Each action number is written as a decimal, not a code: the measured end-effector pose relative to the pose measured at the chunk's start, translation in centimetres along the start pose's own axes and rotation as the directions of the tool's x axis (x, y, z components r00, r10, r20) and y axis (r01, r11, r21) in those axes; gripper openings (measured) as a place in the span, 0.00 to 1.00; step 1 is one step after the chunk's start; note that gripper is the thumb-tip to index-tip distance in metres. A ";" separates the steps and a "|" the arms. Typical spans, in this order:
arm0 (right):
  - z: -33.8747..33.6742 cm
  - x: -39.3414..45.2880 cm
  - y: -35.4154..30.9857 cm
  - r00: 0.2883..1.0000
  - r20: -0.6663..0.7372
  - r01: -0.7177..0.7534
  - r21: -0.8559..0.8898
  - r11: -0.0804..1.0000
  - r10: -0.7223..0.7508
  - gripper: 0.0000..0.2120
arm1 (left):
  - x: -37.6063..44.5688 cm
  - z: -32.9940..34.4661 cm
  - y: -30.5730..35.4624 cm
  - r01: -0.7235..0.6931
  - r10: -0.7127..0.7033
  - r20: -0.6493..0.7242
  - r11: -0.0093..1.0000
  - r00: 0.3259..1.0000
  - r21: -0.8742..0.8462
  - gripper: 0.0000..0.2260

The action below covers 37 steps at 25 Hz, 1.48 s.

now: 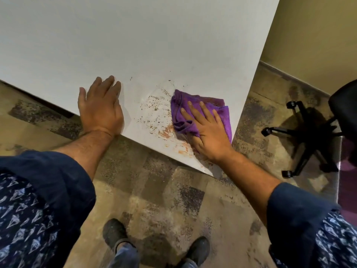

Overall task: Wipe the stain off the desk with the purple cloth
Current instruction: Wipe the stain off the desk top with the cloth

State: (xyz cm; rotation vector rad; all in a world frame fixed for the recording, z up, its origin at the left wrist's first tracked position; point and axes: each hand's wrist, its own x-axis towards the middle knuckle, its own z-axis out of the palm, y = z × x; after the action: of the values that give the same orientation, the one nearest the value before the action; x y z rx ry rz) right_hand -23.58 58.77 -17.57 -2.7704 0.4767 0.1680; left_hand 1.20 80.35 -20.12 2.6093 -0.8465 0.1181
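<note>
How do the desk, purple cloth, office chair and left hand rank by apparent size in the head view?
1. desk, by far the largest.
2. office chair, though cut off by the frame edge.
3. purple cloth and left hand: look alike, and the right hand covers part of the cloth, so unranked.

- The purple cloth (202, 115) is lying bunched and folded on the white desk (135, 39), close to its near right corner.
- The stain (164, 120), reddish-brown smears and dark specks, is spreading just left of the cloth and touching its edge, reaching toward the desk's near edge.
</note>
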 end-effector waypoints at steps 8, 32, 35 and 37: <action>2.8 -5.9 -4.9 0.999 0.033 -0.007 -0.050 0.999 0.008 0.40 | -0.1 -0.3 0.1 -0.003 0.003 0.018 1.000 1.000 -0.025 0.21; 2.5 3.2 -9.2 0.998 -0.055 -0.031 0.018 0.999 0.032 0.35 | 1.0 -1.9 -1.7 -0.314 0.331 0.131 0.940 0.935 -0.135 0.27; 3.3 0.1 -9.5 0.999 -0.038 0.010 0.037 0.999 -0.008 0.36 | 1.0 -2.0 -1.5 -0.309 0.327 0.131 0.940 0.936 -0.143 0.27; 3.2 -1.9 -9.3 0.999 -0.040 0.031 0.098 0.995 -0.027 0.36 | 0.8 -2.1 -1.5 -0.305 0.323 0.129 0.942 0.938 -0.141 0.27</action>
State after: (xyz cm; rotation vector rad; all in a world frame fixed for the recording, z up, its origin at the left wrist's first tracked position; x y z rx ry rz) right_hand -22.31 68.74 -17.53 -2.6869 0.4423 0.0827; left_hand 2.81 81.85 -18.60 2.3762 -1.2812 -0.0424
